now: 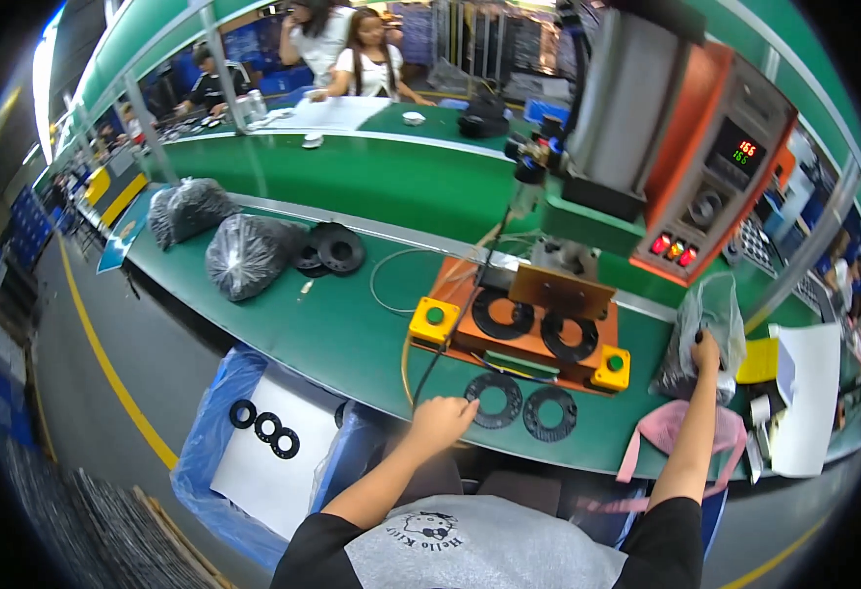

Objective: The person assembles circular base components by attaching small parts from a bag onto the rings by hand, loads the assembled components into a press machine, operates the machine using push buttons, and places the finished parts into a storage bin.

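Bag [722,300] stands well to the right of left hand [443,423]; the nearer right hand [708,354] is at it, fingers bent, on what I cannot tell. Black ring [494,422], without long axis, lies flat, touching left fingertips; clamped or not, I cannot tell.

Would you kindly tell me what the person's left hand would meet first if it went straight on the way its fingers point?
Most likely the left flat black ring near the front edge of the green bench; the left hand seems right at its rim, though contact is unclear.
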### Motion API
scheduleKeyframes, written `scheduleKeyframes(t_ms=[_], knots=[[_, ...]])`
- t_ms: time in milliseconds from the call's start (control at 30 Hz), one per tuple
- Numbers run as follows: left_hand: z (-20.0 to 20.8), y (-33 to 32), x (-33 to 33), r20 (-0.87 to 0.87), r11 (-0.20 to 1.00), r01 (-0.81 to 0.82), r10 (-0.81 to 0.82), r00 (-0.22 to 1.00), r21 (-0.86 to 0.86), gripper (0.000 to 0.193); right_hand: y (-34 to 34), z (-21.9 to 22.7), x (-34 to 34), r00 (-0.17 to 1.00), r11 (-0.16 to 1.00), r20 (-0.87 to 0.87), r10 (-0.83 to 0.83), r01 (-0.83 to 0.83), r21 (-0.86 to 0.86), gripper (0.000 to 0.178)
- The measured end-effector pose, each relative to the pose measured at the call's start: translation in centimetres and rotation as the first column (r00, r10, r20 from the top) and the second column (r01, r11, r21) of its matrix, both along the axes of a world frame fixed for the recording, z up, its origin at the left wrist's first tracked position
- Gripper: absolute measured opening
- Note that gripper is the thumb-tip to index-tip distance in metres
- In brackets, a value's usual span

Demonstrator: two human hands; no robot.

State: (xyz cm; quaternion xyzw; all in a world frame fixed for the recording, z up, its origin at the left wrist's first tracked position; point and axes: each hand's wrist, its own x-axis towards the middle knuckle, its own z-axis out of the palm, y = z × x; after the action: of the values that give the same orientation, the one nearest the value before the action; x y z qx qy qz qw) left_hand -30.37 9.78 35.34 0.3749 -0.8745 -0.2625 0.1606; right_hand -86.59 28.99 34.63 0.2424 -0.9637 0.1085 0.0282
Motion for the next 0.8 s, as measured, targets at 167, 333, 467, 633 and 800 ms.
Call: scheduleKeyframes(t_ms=[167, 333, 467, 633, 800], knots=[[0.5, 0.0, 0.3, -0.045, 0.997, -0.022, 0.025, 0.999, 0.071, 0.038, -0.9, 1.8, 0.5, 0.983, 0.976, -0.122, -0.141, 0.117, -0.184, 0.026], [0.0, -0.5, -0.4, -0.07, 0.997, 0.01, -0.005, 0.998, 0.079, 0.038, 2.7, 1.6, -3.7, 0.916, 0.983, -0.365, -0.165, 0.123, -0.137, 0.028], [0.1, -0.4, -0.3, -0.047, 0.995, -0.04, 0.044, 0.998, 0.091, 0.038, 1.3, 6.0, -0.9, 0.948, 0.907, -0.051, -0.315, 0.285, -0.309, 0.031], [-0.1, -0.4, -0.3, -0.073, 0.995, -0.022, 0.028, 0.997, 0.092, 0.039, 2.6, 2.4, -5.4, 0.953, 0.605, 0.275, -0.13, 0.296, -0.739, 0.029], [-0.1, -0.3, 0.0, -0.07, 0.996, -0.023, 0.03, 0.997, 0.09, 0.039, 2.5, 0.6, -8.1, 0.93, 0.641, 0.365, -0.038, 0.303, -0.705, 0.031]])
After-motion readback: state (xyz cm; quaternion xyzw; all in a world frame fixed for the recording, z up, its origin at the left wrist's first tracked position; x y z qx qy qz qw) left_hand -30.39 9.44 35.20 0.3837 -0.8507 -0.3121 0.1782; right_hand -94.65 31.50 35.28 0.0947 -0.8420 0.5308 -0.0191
